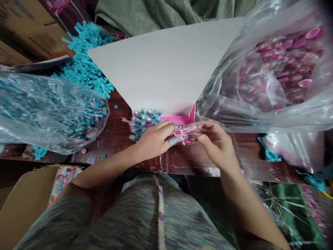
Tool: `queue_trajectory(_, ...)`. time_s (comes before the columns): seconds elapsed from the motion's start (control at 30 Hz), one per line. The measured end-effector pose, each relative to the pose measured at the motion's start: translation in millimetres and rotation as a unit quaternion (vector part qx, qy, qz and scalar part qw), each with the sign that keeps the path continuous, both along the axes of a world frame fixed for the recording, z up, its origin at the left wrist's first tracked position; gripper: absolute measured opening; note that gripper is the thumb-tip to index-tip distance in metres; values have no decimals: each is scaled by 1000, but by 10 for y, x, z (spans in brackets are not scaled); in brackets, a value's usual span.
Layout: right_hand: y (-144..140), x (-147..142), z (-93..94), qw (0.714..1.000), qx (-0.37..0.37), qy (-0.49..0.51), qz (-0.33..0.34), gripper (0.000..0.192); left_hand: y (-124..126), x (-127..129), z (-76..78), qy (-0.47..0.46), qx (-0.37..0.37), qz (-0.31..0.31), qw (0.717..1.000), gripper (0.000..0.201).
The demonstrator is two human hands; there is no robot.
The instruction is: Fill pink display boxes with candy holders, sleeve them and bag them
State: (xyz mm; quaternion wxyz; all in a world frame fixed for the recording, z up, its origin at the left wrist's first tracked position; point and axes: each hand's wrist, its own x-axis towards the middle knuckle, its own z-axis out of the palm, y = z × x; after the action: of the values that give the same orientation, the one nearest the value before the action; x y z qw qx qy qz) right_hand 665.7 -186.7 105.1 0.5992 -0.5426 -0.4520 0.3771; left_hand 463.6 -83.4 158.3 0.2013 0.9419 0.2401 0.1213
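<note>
In the head view, a small clear capsule with a pink strap piece at one end is held level over the front of the open box. My left hand, with grey wrapping on its thumb and a finger, is closed around the pink end. My right hand is closed at the clear tip, fingers and thumb pinching around it. Rows of clear capsules with blue parts fill the left side of the pink box. A pink strap pokes out at its left. My left hand hides part of the box.
The box's white lid stands raised behind. A clear bag of blue pieces lies left, before a heap of blue straps. A clear bag of pink pieces stands right. A cardboard box is at lower left.
</note>
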Motion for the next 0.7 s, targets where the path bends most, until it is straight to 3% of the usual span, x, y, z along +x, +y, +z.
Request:
queue_trajectory(0.07, -28, 41, 36, 999, 14, -28, 35, 62, 4, 51, 27, 9, -32, -12, 999, 4)
queue_trajectory(0.13, -57, 91, 92, 997, 2, -64, 36, 53, 68, 120, 102, 22, -74, -28, 997, 14)
queue_trajectory(0.23, -55, 220, 181, 994, 10, -51, -101, 21, 347, 265, 265, 17, -95, -27, 995, 45)
queue_trajectory(0.33, 22, 374, 214, 969, 55, -22, -238, 35, 701, 488, 310, 46, -44, -56, 996, 38)
queue_trajectory(0.4, 81, 443, 192, 961, 74, -25, -264, 44, 838, 664, 222, 141, -22, -116, 983, 28)
queue_trajectory(0.5, 117, 485, 120, 956, 84, -28, -279, 47, 855, 872, -7, 279, -28, -204, 938, 29)
queue_trajectory(0.6, 90, 498, 46, 963, 74, -19, -258, 49, 803, 927, -201, 312, -47, -245, 917, 31)
queue_trajectory(0.7, 71, 499, 11, 968, 43, -24, -246, 50, 820, 851, -244, 314, -55, -249, 915, 35)
